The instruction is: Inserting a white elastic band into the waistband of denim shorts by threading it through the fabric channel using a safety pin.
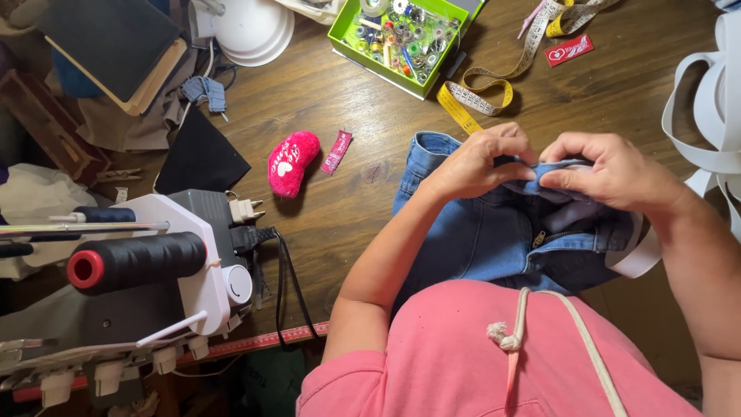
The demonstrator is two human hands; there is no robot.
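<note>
Desk [340, 85]: dark brown wood, visible grain, worn semi-matt finish. Jeans [478, 239]: blue denim cloth, matt, woven texture, metal zipper. Left hand [478, 164] and right hand [610, 171] pinch the denim edge with bare fingers [519, 171]. Pincushion [292, 162]: pink plush, fuzzy. Tape measure [472, 99]: yellow, flexible, smooth with slight sheen. Tray [351, 29]: green, smooth, looks plastic. Thread spool [139, 261]: black wound thread, matt, red plastic core. Sewing machine [202, 255]: white smooth plastic housing, slight gloss. Elastic band [698, 116]: white woven strip, matt. Shirt [463, 363]: pink knit cloth, soft, with a braided cord.
</note>
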